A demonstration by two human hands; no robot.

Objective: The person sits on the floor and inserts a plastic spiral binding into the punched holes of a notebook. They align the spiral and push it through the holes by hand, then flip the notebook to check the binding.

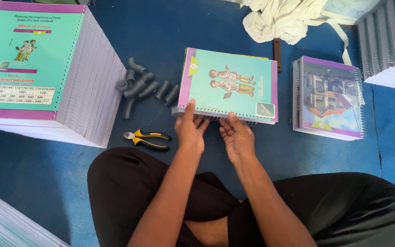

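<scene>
Hands meet at the near edge of a teal spiral notebook (pixel 232 84) lying on a blue floor mat (pixel 46 183). Left hand (pixel 191 130) pinches that edge, thumb flat on the cover, fingers tucked beneath beside the wire coil (pixel 220 118). Right hand (pixel 237 137) is cupped half open, fingertips touching the coil from below; whether it actually grips is unclear. Yellow-handled cutters (pixel 147 139) lie on the mat just left of the left hand. Grey plastic tubes (pixel 145 84) are scattered farther off, left of the notebook. A finished stack of bound notebooks (pixel 328 98) sits to its right, and a tall pile of teal-covered books (pixel 46 73) at far left.
</scene>
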